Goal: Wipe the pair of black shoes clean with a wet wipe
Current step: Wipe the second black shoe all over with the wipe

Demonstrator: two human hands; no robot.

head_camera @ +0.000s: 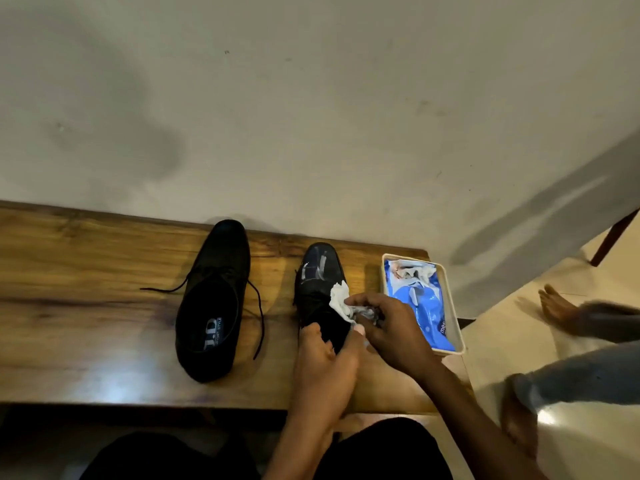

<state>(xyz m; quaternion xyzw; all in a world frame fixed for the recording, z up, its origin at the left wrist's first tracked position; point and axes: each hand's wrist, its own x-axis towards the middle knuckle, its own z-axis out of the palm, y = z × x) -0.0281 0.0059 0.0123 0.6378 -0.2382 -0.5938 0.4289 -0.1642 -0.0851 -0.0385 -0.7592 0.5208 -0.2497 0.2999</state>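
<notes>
Two black shoes on the wooden surface, toes pointing to twelve o'clock at the wall! The left shoe stands alone at nine o'clock of the action, laces loose and trailing off both sides, its printed insole in plain view. The right shoe is the one being worked: the left hand grips its heel end from six o'clock, fingers curled round the opening, while the right hand comes in from four o'clock, pinching a crumpled white wet wipe against the laced upper. Wet streaks shine on the toe cap. At three o'clock, just beside that shoe, a pale tray holds the blue wipes pack, white tissue bunched at its far end.
</notes>
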